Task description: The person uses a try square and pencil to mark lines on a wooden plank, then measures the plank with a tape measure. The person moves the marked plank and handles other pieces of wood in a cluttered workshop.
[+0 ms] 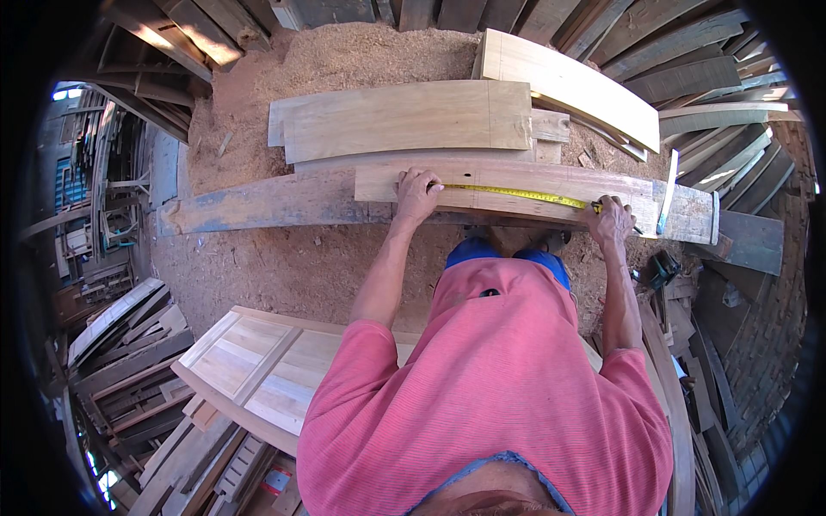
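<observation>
A yellow tape measure (516, 194) is stretched along a light wooden board (551, 175) lying lengthwise on a long, worn plank bench (258, 206). My left hand (418, 196) is closed on the tape's left end, its fingers resting on the board. Farther right, my right hand (612, 220) grips the tape's other end, near the board's front edge. A small dark tip shows beside the right fingers; I cannot tell what it is. Beyond the right hand, a narrow whitish-blue strip (668, 194) lies across the bench.
Wide planed boards (404, 120) and a thick pale plank (572, 82) lie behind the bench. Sawdust (335, 60) covers the ground. A panelled wooden door (258, 361) lies behind me at left. A dark green tool (661, 268) sits at right, near stacked timber (731, 163).
</observation>
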`<state>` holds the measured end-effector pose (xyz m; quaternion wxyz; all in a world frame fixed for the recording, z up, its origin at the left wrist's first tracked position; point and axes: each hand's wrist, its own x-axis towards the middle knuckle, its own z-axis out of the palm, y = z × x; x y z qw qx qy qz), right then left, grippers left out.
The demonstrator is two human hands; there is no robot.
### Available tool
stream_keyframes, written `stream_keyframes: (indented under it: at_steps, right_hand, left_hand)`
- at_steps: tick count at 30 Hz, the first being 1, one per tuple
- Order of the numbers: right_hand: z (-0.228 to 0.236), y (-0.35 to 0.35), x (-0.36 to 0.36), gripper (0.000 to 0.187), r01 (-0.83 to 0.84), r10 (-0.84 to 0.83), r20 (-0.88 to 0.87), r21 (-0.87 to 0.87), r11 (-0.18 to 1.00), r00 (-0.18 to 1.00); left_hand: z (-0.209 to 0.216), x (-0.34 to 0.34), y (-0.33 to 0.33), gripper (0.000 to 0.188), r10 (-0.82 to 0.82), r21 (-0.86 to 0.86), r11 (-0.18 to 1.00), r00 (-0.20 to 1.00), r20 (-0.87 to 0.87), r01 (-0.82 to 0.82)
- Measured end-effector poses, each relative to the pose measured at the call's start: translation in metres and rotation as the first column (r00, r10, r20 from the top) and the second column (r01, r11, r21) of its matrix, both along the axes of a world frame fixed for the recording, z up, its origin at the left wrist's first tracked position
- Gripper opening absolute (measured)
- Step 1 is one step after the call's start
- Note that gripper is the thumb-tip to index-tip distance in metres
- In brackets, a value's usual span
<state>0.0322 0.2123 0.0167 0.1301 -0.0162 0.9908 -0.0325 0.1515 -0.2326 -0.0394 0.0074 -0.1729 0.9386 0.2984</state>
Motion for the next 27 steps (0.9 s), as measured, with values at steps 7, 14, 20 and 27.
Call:
stream_keyframes:
  at_steps: [7,14,20,27]
  right_hand:
    - [0.001,-0.001,-0.001,0.045,0.014,-0.014,0.013,0.007,1.0,1.0]
    - [-0.003,-0.002,0.002,0.044,-0.002,0.002,-0.01,-0.01,1.0,1.0]
    - [-0.005,0.004,0.001,0.045,0.022,-0.022,0.011,0.003,1.0,1.0]
    - [-0.011,0.032,0.0,0.047,0.055,-0.06,-0.112,-0.047,0.997,0.992]
  left_hand:
    - [0.002,0.0,0.0,0.012,-0.005,-0.003,1.0,1.0,0.012,0.005]
    - [0.0,0.003,-0.003,0.011,-0.003,-0.007,1.0,1.0,-0.001,0.003]
    - [-0.001,-0.005,-0.002,0.013,-0.079,-0.064,0.995,0.994,-0.071,0.074]
    - [-0.006,-0.01,-0.008,0.012,-0.147,-0.047,0.988,0.989,-0.033,0.146]
